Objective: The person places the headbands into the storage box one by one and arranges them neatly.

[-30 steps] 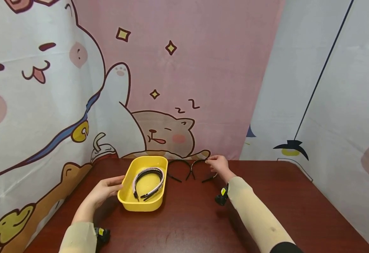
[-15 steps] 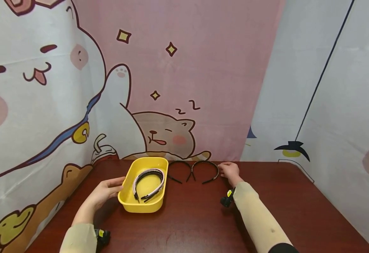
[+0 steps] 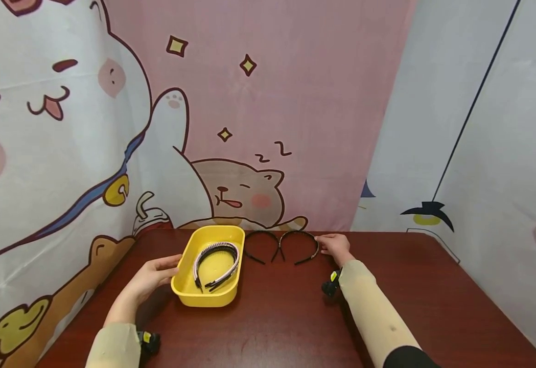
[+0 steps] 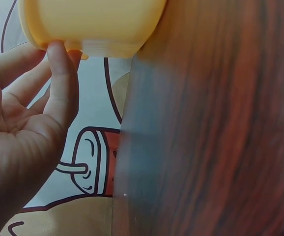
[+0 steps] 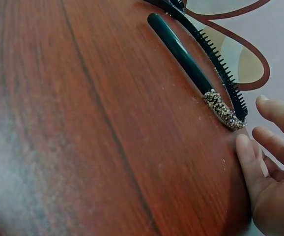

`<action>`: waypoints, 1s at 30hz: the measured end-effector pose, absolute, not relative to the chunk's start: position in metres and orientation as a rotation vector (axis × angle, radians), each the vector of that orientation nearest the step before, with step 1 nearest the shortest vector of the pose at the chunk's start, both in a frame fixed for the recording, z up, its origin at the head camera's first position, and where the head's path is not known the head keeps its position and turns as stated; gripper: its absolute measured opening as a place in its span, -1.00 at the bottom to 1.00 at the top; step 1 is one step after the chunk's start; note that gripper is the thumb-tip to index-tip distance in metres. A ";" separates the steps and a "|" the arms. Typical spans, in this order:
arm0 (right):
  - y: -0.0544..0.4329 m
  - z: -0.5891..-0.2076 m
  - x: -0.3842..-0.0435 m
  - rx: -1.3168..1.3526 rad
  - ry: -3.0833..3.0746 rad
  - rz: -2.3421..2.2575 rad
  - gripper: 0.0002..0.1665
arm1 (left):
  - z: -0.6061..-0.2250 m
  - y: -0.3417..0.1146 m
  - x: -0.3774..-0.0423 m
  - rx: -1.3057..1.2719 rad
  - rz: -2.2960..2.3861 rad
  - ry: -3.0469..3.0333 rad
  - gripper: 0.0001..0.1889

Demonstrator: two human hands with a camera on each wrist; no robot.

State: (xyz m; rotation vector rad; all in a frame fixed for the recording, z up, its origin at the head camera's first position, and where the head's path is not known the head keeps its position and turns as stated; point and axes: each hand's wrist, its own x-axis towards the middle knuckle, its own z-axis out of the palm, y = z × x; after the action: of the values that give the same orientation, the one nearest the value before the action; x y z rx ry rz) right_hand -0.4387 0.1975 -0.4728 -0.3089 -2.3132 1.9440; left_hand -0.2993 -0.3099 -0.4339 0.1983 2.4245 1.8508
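Observation:
My left hand holds the left rim of a yellow plastic basin; in the left wrist view its thumb and fingers meet at the basin's edge. Inside the basin lie several headbands, black and pale pink, nested together. At the far side of the table are two black headbands side by side, a left one and a right one. My right hand is at the right headband's outer curve. The right wrist view shows that band's glittery stretch and comb teeth, with loosely bent fingertips right beside it.
A dark red-brown wooden table carries everything. Its far edge meets a cloth backdrop printed with cartoon cats, and more white cloth hangs on the right.
My right hand has moved right, from the right headband's top to its outer side, and that band has come into full view. The left hand and basin keep their places.

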 end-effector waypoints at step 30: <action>0.190 -0.468 -0.435 -0.156 -2.639 1.333 -0.64 | -0.434 -0.310 -0.301 0.216 1.852 2.420 -0.46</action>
State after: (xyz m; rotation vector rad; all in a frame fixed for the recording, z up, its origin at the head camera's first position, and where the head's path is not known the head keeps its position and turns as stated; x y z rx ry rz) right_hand -0.4353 0.1903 -0.4682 -0.1556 -2.6392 1.3332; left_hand -0.3009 -0.3102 -0.4336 0.2163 2.4205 1.8519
